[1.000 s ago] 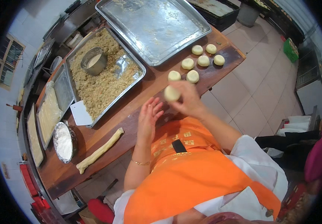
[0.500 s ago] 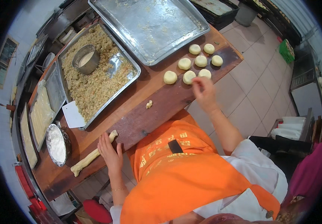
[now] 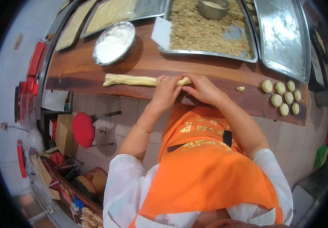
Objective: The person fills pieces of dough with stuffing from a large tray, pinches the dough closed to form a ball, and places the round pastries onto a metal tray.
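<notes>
Left hand point(image 3: 166, 91) and right hand point(image 3: 204, 90): both on one dough rope point(image 3: 131, 80)

Left hand: fingers curled round the rope near its right end. Right hand: thumb and fingers pinching that end, beside the left. Rope: most of its length lying left of the left hand, undivided; judged the portion left to work.
Finished, apparently: eight dough rounds point(image 3: 276, 100), well right of the right hand.
Also: one dough scrap point(image 3: 240, 89), between right hand and rounds; flour bowl point(image 3: 114, 43), beyond and left of the left hand.

Red stool point(image 3: 83, 130) on tiled floor point(image 3: 131, 123)
</notes>
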A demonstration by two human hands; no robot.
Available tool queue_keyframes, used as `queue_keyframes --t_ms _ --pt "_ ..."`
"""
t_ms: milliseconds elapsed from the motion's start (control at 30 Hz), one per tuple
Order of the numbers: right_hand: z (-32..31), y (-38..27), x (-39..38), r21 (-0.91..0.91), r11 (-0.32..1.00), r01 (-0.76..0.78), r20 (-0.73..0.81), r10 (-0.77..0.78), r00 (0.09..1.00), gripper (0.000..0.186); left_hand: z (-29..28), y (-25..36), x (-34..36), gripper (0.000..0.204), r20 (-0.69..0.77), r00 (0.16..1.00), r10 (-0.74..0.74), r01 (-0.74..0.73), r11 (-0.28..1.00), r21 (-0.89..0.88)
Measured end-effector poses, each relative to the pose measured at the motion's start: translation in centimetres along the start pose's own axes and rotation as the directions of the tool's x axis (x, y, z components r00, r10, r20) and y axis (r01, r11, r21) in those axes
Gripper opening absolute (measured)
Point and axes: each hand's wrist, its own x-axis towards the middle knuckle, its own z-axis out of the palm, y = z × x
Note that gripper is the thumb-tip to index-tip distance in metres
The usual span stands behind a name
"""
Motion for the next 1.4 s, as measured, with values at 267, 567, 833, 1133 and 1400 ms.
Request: queue_keyframes --t_ms 267,567,833,1133,1400 --pt "0.0 0.1 2.5 -0.176 0.975 0.138 -0.042 -0.147 0.988 0.039 -2.0 -2.3 -0.2 0.021 -0.026 0.998 0.051 -0.043 0.972 0.232" --pt "1.1 -1.6 5.2 -0.325 0.935 0.143 0.249 -0.062 0.967 0.026 -2.1 -3.0 0.4 0.005 0.106 0.994 0.013 -0.034 0.98 0.196" --pt "1.5 0.4 3.9 -0.439 0.89 0.121 0.289 0.012 0.957 0.025 0.2 -1.6 0.2 0.005 0.1 0.994 0.052 -0.092 0.889 0.449" --pt "-2.4 1.4 0.5 0.605 0.691 -0.395 0.278 0.282 0.918 0.03 -0.3 2.6 1.4 0.037 0.044 0.995 -0.094 0.072 0.933 0.353" --pt "-4.8 0.2 -4.5 0.137 0.905 -0.403 0.051 0.4 0.915 0.027 4.9 6.5 3.7 0.034 0.212 0.938 -0.274 0.346 0.776 -0.527"
